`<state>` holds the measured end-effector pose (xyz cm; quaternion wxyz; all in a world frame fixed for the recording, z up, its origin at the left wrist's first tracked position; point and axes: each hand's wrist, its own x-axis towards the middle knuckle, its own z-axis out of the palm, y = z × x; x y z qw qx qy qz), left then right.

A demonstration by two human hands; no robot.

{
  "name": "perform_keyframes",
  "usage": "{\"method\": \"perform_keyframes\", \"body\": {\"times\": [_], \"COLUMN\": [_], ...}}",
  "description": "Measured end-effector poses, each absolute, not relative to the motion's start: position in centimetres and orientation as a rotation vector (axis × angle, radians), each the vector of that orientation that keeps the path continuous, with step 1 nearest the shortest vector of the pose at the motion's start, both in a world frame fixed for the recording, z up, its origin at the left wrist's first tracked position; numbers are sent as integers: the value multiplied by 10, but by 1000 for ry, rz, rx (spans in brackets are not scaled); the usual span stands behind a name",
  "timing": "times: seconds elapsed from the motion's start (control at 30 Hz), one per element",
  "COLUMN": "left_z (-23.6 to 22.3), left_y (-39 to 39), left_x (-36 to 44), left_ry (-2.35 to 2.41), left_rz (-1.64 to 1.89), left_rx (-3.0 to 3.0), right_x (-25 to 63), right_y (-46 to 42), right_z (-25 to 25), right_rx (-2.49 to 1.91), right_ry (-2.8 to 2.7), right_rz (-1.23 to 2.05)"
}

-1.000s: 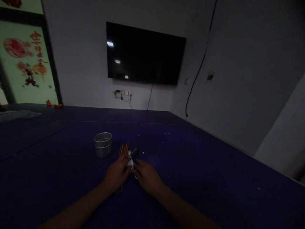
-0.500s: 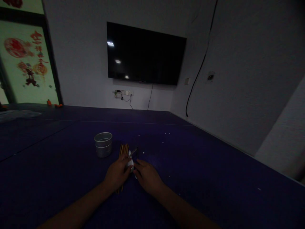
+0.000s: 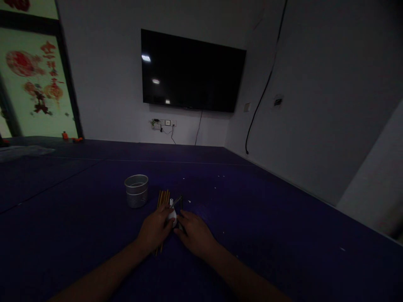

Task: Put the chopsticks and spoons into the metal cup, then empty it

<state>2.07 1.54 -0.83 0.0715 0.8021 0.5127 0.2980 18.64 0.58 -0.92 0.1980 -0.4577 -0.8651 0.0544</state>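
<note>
My left hand [image 3: 155, 228] curls around a white spoon [image 3: 172, 215], its narrow handle pointing away from me. Under and beside that hand lies a bundle of several brown chopsticks [image 3: 163, 196], partly covered by the fingers. Close on the right, my right hand [image 3: 194, 235] has its fingers bent together beside the spoon. Something small and pale shows between its thumb and fingers, too dark to make out. A thin dark metal piece [image 3: 176, 201] slants up from the left fingertips, meeting another thin part near the right fingers. Left of the hands stands a silver metal cup [image 3: 136, 195], upright.
The dark blue surface [image 3: 267, 218] carries several small white scraps. Clear plastic sheeting [image 3: 27, 152] and small orange objects [image 3: 64, 135] lie at the far left. Behind are a wall-mounted television [image 3: 192, 71], sockets [image 3: 168, 123] and a hanging black cable [image 3: 264, 92].
My right thumb and fingers have shifted slightly, now covering more of the small pale thing between them. The left hand, spoon, chopsticks and cup stay in place.
</note>
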Motion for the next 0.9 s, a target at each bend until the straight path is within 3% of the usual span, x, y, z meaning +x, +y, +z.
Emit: {"method": "perform_keyframes", "body": {"times": [0.9], "left_z": [-8], "left_y": [15], "left_x": [20], "left_ry": [1525], "left_rz": [918], "left_rx": [2448], "right_x": [186], "right_y": [4], "right_z": [-8], "right_rx": [-1273], "right_ry": [-2433], "right_rz": [137]}}
